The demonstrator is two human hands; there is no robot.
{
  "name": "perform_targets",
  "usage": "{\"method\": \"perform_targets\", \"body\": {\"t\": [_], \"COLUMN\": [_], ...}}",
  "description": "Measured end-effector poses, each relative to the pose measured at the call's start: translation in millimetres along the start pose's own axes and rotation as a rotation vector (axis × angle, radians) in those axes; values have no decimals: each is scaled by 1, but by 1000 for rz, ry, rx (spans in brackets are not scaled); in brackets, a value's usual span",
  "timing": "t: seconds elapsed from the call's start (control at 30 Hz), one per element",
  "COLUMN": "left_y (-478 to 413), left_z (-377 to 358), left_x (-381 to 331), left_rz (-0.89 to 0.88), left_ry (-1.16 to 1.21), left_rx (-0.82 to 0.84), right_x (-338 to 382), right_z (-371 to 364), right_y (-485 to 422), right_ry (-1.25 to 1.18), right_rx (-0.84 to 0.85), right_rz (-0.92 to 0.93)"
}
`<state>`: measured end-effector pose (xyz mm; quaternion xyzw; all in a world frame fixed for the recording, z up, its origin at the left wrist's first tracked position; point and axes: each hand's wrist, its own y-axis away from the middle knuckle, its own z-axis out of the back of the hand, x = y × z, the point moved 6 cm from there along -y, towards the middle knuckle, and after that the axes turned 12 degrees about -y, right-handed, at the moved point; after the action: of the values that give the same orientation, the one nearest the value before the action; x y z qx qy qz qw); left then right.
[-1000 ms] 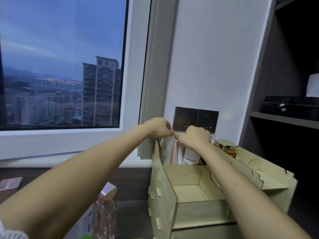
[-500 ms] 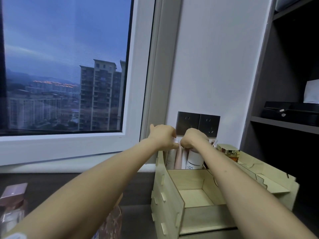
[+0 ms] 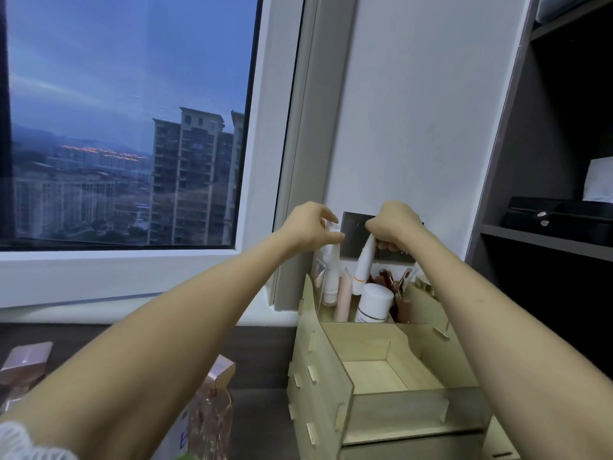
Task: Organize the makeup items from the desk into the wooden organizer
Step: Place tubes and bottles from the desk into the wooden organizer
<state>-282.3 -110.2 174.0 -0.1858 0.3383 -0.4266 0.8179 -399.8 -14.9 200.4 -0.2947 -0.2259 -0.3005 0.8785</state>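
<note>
Steadiness counts: left grip [image 3: 311, 229] pinches 1 white tube [image 3: 330, 270], right grip [image 3: 394, 224] pinches 1 tilted tube [image 3: 363, 265]; straighten it, then lower both upright into the organizer [image 3: 318, 376].

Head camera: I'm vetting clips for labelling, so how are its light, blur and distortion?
Head view: soft, dim dusk light, no glare; the wide lens tilts the window frame and shelf upright; the left hand on the white tube and right hand on the tapered tube look sharp; the perfume bottle at the bottom edge is blurred.
</note>
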Motion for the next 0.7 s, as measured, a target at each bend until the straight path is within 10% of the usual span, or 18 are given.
{"method": "perform_targets", "body": {"t": [0.3, 0.7], "left_y": [0, 13], "left_z": [18, 78], "left_x": [-8, -5], "left_rz": [19, 23], "left_ry": [106, 189], "left_rx": [-145, -267], "right_x": [11, -3], "right_z": [52, -57], "right_y": [41, 33], "right_ry": [-218, 1], "right_rx": [-324, 20], "right_rz": [336, 248]}}
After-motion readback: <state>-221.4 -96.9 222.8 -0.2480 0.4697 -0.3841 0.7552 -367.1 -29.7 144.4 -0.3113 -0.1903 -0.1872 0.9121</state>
